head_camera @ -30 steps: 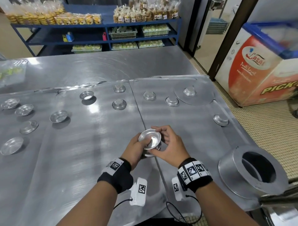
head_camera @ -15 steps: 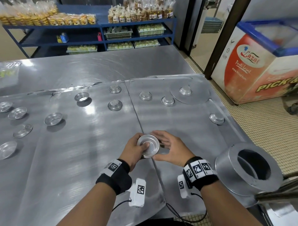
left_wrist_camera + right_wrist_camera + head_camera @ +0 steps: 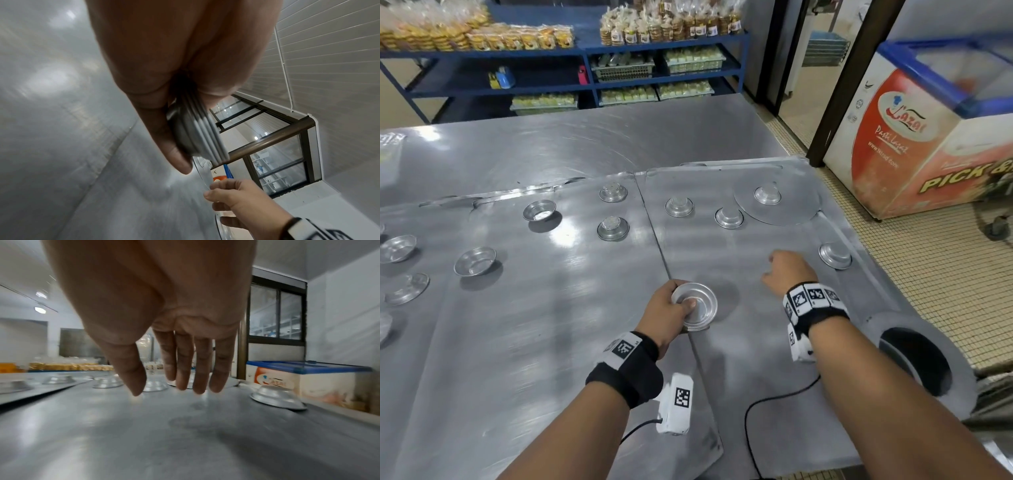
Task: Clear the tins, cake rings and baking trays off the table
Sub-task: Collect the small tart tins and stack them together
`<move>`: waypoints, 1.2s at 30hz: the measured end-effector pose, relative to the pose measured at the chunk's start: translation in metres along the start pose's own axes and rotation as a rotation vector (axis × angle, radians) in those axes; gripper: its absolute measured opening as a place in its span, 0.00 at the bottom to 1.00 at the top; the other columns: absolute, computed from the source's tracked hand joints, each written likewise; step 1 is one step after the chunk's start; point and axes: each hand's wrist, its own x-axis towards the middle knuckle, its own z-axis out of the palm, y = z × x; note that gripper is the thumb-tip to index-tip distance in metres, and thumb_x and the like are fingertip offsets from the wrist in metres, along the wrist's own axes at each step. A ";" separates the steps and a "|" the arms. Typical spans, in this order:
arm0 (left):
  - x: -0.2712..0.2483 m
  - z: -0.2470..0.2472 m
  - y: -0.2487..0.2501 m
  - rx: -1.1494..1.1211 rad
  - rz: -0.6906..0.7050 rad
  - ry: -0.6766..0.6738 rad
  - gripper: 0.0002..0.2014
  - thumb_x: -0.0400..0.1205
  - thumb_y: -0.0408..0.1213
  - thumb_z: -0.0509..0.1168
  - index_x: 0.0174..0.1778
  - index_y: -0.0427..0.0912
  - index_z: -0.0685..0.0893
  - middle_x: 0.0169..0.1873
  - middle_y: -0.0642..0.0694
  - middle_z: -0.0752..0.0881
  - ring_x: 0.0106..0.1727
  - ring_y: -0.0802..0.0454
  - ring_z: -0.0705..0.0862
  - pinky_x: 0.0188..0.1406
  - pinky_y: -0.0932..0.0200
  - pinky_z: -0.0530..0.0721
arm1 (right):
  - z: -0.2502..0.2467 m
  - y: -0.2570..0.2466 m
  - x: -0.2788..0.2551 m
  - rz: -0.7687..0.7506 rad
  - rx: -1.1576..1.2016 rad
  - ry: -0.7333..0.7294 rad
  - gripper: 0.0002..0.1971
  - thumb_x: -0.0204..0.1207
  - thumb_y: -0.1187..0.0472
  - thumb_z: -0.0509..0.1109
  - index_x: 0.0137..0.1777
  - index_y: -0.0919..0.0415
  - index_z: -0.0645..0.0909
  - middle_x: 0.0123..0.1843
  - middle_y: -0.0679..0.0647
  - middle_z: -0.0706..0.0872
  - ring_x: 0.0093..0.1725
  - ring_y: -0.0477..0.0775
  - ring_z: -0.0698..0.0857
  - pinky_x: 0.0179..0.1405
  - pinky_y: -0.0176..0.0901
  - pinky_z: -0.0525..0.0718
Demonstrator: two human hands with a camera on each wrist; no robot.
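My left hand (image 3: 671,306) grips a nested stack of small round tins (image 3: 697,306) just above the table, thumb inside the top tin; the left wrist view shows the stack (image 3: 202,138) edge-on between thumb and fingers. My right hand (image 3: 786,270) hovers empty over the baking tray (image 3: 756,342), fingers loosely extended (image 3: 185,369), to the left of an upturned tin (image 3: 835,255) at the tray's right edge (image 3: 277,396). More upturned tins (image 3: 729,217) lie beyond, and upright tins (image 3: 476,261) sit on the left tray (image 3: 534,308).
A large cake ring (image 3: 921,359) lies at the table's near right corner. A flat round disc (image 3: 798,205) carries one tin at the back right. Blue shelves (image 3: 585,68) with packed goods stand behind, and a chest freezer (image 3: 928,137) to the right.
My right hand let go of the tin stack and moved right and away, toward the upturned tin at the tray's edge. The left hand kept the stack, tilting it slightly.
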 end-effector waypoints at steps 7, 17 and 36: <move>0.018 0.011 0.004 0.030 -0.012 0.024 0.12 0.84 0.22 0.64 0.59 0.40 0.83 0.53 0.30 0.87 0.50 0.35 0.87 0.52 0.18 0.84 | -0.018 0.046 0.070 0.349 -0.084 -0.008 0.28 0.73 0.52 0.74 0.71 0.61 0.75 0.73 0.65 0.74 0.75 0.69 0.69 0.68 0.65 0.75; 0.032 0.020 0.014 0.050 -0.008 0.039 0.12 0.83 0.22 0.64 0.61 0.37 0.81 0.54 0.26 0.85 0.49 0.35 0.86 0.52 0.19 0.85 | 0.000 0.082 0.111 0.550 -0.136 -0.087 0.28 0.80 0.53 0.68 0.78 0.62 0.72 0.79 0.63 0.66 0.78 0.68 0.63 0.75 0.61 0.66; 0.006 0.005 0.010 0.058 0.014 0.046 0.12 0.84 0.20 0.62 0.60 0.37 0.81 0.47 0.35 0.86 0.47 0.38 0.86 0.53 0.19 0.84 | 0.006 0.030 0.056 0.431 -0.034 -0.002 0.21 0.69 0.61 0.78 0.61 0.63 0.79 0.64 0.65 0.81 0.70 0.68 0.75 0.67 0.54 0.80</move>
